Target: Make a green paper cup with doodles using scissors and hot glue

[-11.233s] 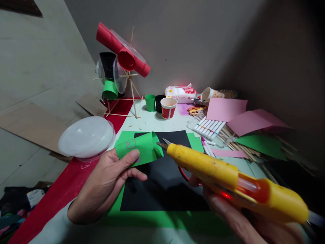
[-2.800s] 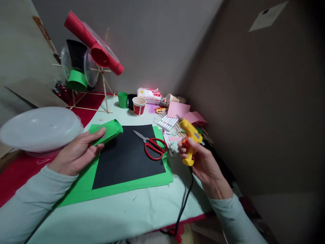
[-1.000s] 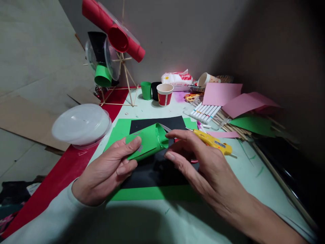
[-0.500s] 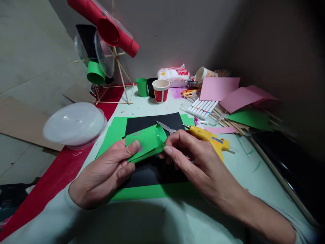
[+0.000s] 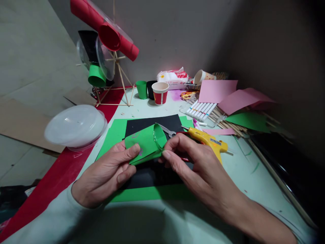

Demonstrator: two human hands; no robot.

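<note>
left hand (image 5: pixel 104 178) gripping a green paper tube (image 5: pixel 144 142), right hand (image 5: pixel 203 169) pinching its open end, yellow glue gun (image 5: pixel 207 138) just right of the tube, red cup (image 5: pixel 160 99) way behind it

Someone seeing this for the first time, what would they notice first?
Probably the bright green paper roll in the middle, gripped by the left hand while the right hand pinches its open end. The red tubes at upper left likely come next, then the yellow glue gun just beyond the right hand.

Left fingers (image 5: pixel 126 174) curled, right fingers (image 5: pixel 181 142) pinched.
</note>
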